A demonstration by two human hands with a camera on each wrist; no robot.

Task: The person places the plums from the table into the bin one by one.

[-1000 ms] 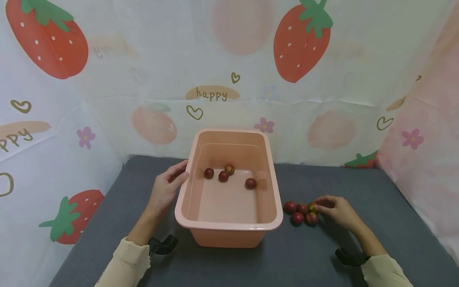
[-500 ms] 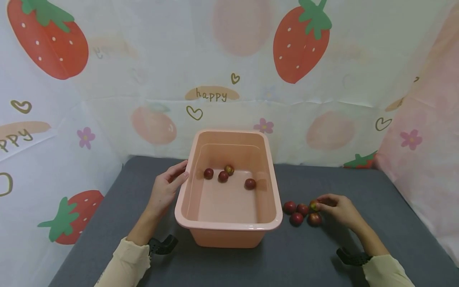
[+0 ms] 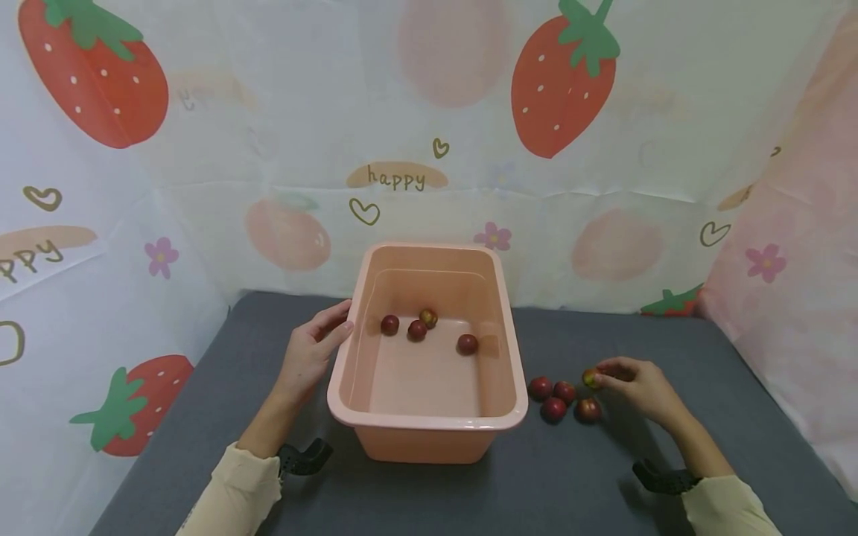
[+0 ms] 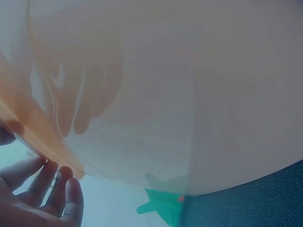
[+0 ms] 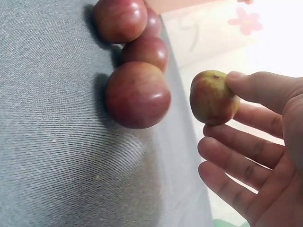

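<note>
Between thumb and fingertips, my right hand [image 3: 640,387] pinches a greenish-red plum [image 5: 213,97], held up off the cloth in the right wrist view. Several dark red plums [image 3: 553,410] lie close together on the cloth just left of that hand. My left hand [image 3: 310,351] grips the left rim of a pink plastic basin [image 3: 427,424]; in the left wrist view its fingers [image 4: 61,189] reach under the rim. Inside the basin rest several plums, one of them [image 3: 468,344] apart on the right side.
A dark grey cloth [image 3: 603,476] covers the table. Behind and at both sides hang white and pink sheets printed with strawberries [image 3: 566,82]. The back sheet stands close behind the basin. Each wrist wears a black band [image 3: 304,456].
My right hand has lifted the greenish plum away from the group, slightly up and to the right. One neighbouring plum shifted a little right. The left hand and basin stay put.
</note>
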